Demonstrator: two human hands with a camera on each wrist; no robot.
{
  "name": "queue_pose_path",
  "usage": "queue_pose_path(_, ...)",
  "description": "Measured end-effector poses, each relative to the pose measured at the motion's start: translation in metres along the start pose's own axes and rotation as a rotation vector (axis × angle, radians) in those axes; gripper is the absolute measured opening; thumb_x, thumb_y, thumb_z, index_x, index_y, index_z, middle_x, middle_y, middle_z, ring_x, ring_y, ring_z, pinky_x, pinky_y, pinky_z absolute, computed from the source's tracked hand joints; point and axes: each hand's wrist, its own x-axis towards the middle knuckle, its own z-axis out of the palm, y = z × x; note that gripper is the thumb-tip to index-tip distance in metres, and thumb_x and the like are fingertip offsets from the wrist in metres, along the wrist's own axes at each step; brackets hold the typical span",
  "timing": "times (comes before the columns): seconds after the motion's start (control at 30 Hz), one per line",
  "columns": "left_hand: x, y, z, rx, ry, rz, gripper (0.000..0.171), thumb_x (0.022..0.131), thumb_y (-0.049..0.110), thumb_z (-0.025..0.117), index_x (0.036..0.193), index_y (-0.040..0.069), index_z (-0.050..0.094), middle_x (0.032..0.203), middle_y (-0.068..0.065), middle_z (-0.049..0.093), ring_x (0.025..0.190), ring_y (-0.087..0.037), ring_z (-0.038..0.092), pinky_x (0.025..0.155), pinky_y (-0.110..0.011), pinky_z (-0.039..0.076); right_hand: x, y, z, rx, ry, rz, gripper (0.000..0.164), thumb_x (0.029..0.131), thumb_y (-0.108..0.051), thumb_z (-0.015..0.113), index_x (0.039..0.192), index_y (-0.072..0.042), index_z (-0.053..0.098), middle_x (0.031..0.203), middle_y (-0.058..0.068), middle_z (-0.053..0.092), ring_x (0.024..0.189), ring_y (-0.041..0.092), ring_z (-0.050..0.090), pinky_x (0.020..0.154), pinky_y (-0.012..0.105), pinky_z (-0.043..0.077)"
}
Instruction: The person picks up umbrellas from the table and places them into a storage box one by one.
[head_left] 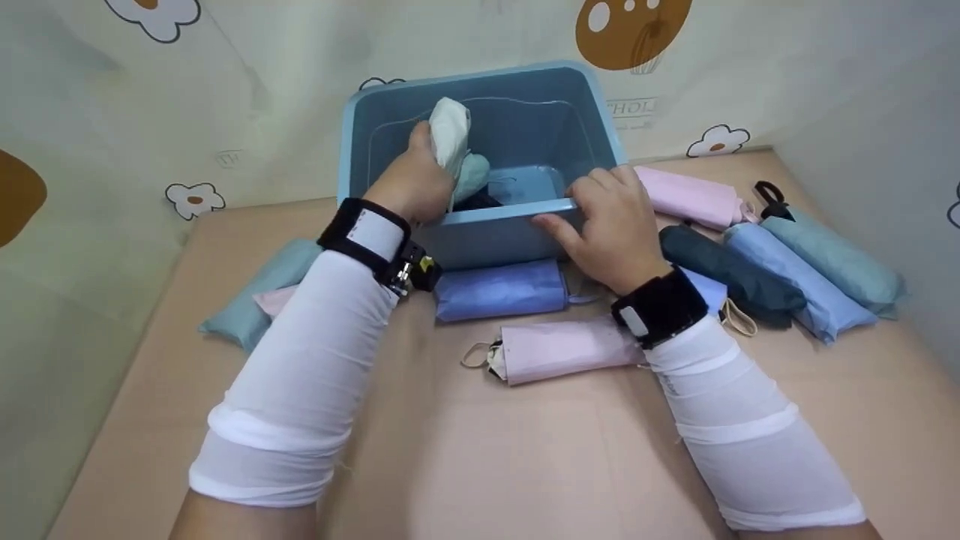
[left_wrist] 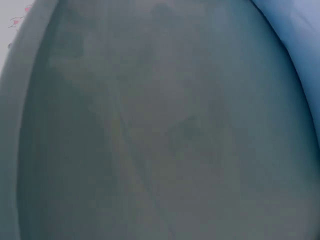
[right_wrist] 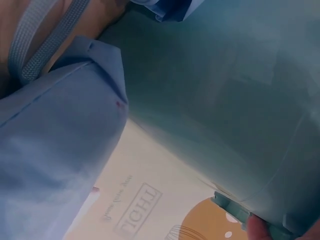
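Note:
My left hand (head_left: pixel 420 180) is inside a blue plastic bin (head_left: pixel 487 238) at its front left and holds a white folded umbrella (head_left: pixel 450 131) that stands tilted upward. Beside it in the bin lie a pale green folded umbrella (head_left: pixel 472 172) and something dark (head_left: pixel 480 199), partly hidden by the front wall. With its thumb outside, my right hand (head_left: pixel 611 225) grips the bin's front rim near the right corner. Fingertips (right_wrist: pixel 257 227) show at that rim in the right wrist view. The bin's outer wall (left_wrist: pixel 150 120) fills most of the left wrist view.
A blue folded umbrella (head_left: pixel 502 291) and a pink one (head_left: pixel 562 349) lie before the bin. To the right are another pink (head_left: pixel 690 196), a dark green (head_left: pixel 731 274), a light blue (head_left: pixel 799 281) and a teal umbrella (head_left: pixel 836 259). Another teal one (head_left: pixel 277 289) lies left, partly behind my sleeve.

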Motion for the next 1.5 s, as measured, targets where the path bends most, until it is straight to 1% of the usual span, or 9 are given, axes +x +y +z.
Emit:
queue_pose_path(0.27,0.0046,0.003,0.0056,0.185,-0.044,0.037,0.083,0.1,0.009,0.044,0.168,0.008,-0.003,0.148,-0.028,0.053,0.123,-0.036,0.058,0.101,-0.044,0.05,-0.0005,0.0004,0.0003,-0.01,0.019,-0.016,0.056,0.094,-0.054,0.072,0.082,-0.001,0.059,0.08,0.015,0.06,0.083,0.039,0.047,0.083,0.052,0.038)
queue_pose_path(0.37,0.0056,0.0044,0.0056,0.218,-0.05,0.03,0.081,0.101,0.01,0.044,0.168,0.008,-0.001,0.147,-0.028,0.054,0.122,-0.036,0.058,0.099,-0.043,0.049,0.0,-0.0011,-0.0004,-0.009,0.016,-0.01,0.057,0.094,-0.055,0.072,0.08,-0.002,0.058,0.08,0.014,0.059,0.082,0.038,0.047,0.082,0.051,0.039)
queue_pose_path(0.5,0.0059,0.0064,0.0036,0.257,-0.055,0.027,0.082,0.1,0.011,0.045,0.168,0.007,-0.001,0.147,-0.028,0.054,0.125,-0.036,0.057,0.103,-0.043,0.049,0.0008,-0.0031,-0.0024,-0.013,0.006,0.004,0.058,0.094,-0.057,0.071,0.08,-0.001,0.058,0.08,0.014,0.059,0.082,0.038,0.047,0.081,0.051,0.039)
queue_pose_path(0.57,0.0059,0.0063,0.003,0.272,-0.06,0.034,0.081,0.1,0.011,0.044,0.168,0.006,0.0,0.147,-0.028,0.054,0.124,-0.035,0.057,0.104,-0.043,0.048,0.0009,-0.0036,-0.0025,-0.015,-0.001,0.014,0.059,0.094,-0.057,0.071,0.08,-0.001,0.058,0.08,0.014,0.06,0.082,0.038,0.047,0.08,0.051,0.039)
queue_pose_path(0.77,0.0058,0.0064,0.0021,0.311,-0.074,0.075,0.079,0.099,0.01,0.041,0.168,0.003,0.002,0.142,-0.029,0.058,0.116,-0.036,0.059,0.099,-0.043,0.05,0.0013,-0.003,-0.0029,-0.022,-0.015,0.033,0.061,0.093,-0.058,0.071,0.078,-0.001,0.057,0.08,0.014,0.059,0.081,0.038,0.046,0.08,0.051,0.038)
queue_pose_path(0.97,0.0059,0.0069,0.0023,0.278,-0.075,0.075,0.077,0.1,0.011,0.04,0.17,0.011,0.007,0.159,-0.024,0.047,0.134,-0.034,0.051,0.114,-0.044,0.043,0.0018,-0.0034,-0.003,-0.025,-0.02,0.039,0.059,0.093,-0.058,0.071,0.08,-0.002,0.058,0.082,0.014,0.061,0.082,0.038,0.047,0.081,0.051,0.039)
queue_pose_path(1.07,0.0063,0.0068,0.0028,0.256,-0.076,0.078,0.075,0.103,0.019,0.043,0.17,0.012,0.01,0.165,-0.019,0.04,0.139,-0.031,0.048,0.117,-0.044,0.041,0.0019,-0.0035,-0.0027,-0.028,-0.022,0.04,0.059,0.094,-0.058,0.071,0.082,-0.002,0.059,0.084,0.014,0.063,0.083,0.038,0.047,0.081,0.051,0.039)
queue_pose_path(1.23,0.0063,0.0061,0.0025,0.22,-0.095,0.075,0.074,0.106,0.037,0.049,0.17,0.014,0.018,0.168,-0.014,0.038,0.138,-0.029,0.049,0.115,-0.045,0.043,0.0021,-0.0033,-0.0019,-0.031,-0.024,0.039,0.059,0.094,-0.059,0.07,0.084,-0.001,0.061,0.085,0.015,0.064,0.083,0.039,0.048,0.081,0.052,0.04)
queue_pose_path(1.5,0.007,0.0039,0.0013,0.165,-0.069,0.072,0.072,0.104,0.044,0.052,0.166,0.014,0.031,0.165,-0.012,0.043,0.136,-0.028,0.05,0.116,-0.045,0.042,0.002,-0.0039,-0.0029,-0.024,-0.028,0.05,0.056,0.094,-0.057,0.071,0.084,-0.002,0.061,0.085,0.014,0.063,0.083,0.038,0.047,0.081,0.051,0.039)
